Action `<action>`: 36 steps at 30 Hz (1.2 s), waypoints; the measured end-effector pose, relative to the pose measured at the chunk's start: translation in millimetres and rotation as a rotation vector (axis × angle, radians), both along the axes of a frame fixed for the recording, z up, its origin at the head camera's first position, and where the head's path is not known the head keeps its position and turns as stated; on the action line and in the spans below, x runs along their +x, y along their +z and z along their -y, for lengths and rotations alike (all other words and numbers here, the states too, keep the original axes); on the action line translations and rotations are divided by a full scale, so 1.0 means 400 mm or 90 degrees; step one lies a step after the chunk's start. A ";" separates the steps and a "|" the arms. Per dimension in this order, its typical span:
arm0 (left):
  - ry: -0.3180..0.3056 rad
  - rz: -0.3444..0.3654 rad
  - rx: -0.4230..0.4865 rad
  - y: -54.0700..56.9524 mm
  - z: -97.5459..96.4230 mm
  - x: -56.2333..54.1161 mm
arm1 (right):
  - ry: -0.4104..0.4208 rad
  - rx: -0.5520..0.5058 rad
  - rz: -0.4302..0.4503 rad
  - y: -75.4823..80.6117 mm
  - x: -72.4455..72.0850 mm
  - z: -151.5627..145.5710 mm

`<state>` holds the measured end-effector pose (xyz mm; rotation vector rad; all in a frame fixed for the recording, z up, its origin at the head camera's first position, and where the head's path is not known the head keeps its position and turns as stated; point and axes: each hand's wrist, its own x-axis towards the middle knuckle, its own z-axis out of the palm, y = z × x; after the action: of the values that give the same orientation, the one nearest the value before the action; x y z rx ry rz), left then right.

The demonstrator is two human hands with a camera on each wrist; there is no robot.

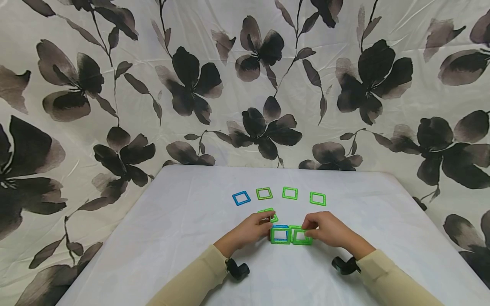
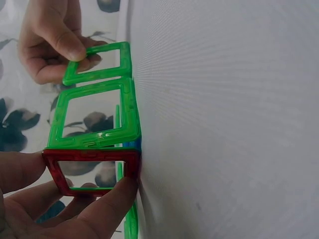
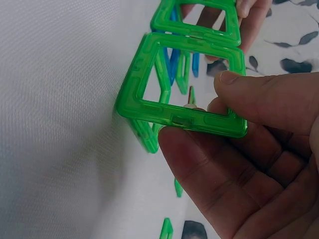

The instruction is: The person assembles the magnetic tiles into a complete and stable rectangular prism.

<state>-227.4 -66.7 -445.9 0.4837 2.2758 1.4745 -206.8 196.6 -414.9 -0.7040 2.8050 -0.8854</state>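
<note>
My left hand (image 1: 250, 229) grips a red square frame tile (image 2: 89, 154), which forms the left side of a small upright structure on the white table. A green square tile (image 2: 131, 107) stands at the front, meeting the red one along a corner edge. Behind it, part of a blue tile (image 1: 280, 226) shows. With thumb and fingers, my right hand (image 1: 329, 227) pinches another green square tile (image 3: 172, 118) by its outer side and lower edge. That tile stands upright beside the front green one, with a further green tile (image 3: 144, 135) behind it.
Farther back on the white table (image 1: 183, 212) lie a blue square tile (image 1: 243, 203) and green ones (image 1: 265, 199), (image 1: 289, 198), (image 1: 317, 204) in a loose row. One more green tile (image 1: 266, 210) lies partly hidden behind my left hand. A floral cloth (image 1: 268, 85) hangs beyond the table.
</note>
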 end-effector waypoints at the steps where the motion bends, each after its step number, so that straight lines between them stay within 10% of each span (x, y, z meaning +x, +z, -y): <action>1: 0.000 0.001 0.001 0.000 0.000 0.000 | -0.001 0.000 0.001 0.001 0.000 0.001; 36: 0.002 -0.009 0.001 -0.001 0.003 0.002 | -0.015 -0.017 0.014 -0.008 -0.006 0.019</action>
<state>-226.6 -67.9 -446.5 0.4938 2.2877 1.4789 -209.4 188.8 -417.9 -0.6621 2.7935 -0.9302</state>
